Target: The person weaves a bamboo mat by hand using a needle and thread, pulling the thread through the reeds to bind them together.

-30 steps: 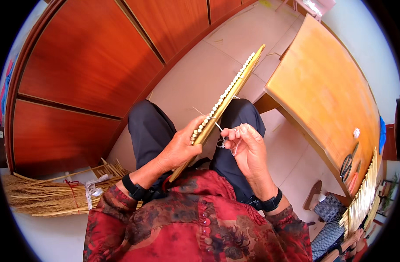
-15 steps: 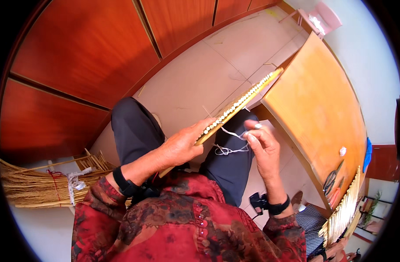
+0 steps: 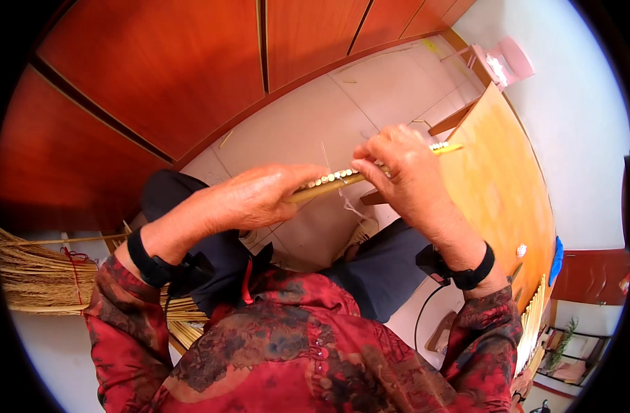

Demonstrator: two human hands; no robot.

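A long yellow strip (image 3: 447,149) topped by a row of pale cut stalk ends lies crosswise above my lap. My left hand (image 3: 260,196) grips its left part, fingers closed round it. My right hand (image 3: 401,172) is over the strip's right part, thumb and fingers bent down onto the row; what they pinch, if anything, is hidden. Between my hands a thin needle-like sliver (image 3: 323,153) sticks up, and pale string (image 3: 348,201) hangs beneath the strip.
An orange wooden table (image 3: 487,172) stands at right, with scissors, a bundle of pale stalks (image 3: 531,320) beside it. Straw bundles (image 3: 39,275) lie at left. Red wooden cabinet panels (image 3: 150,82) line the back; a pink chair (image 3: 511,58) stands at the far right.
The strip has swung from steep toward nearly level. My right hand has risen from the loose string beside the strip onto its top, covering part of the row; my left hand has moved up and leftward.
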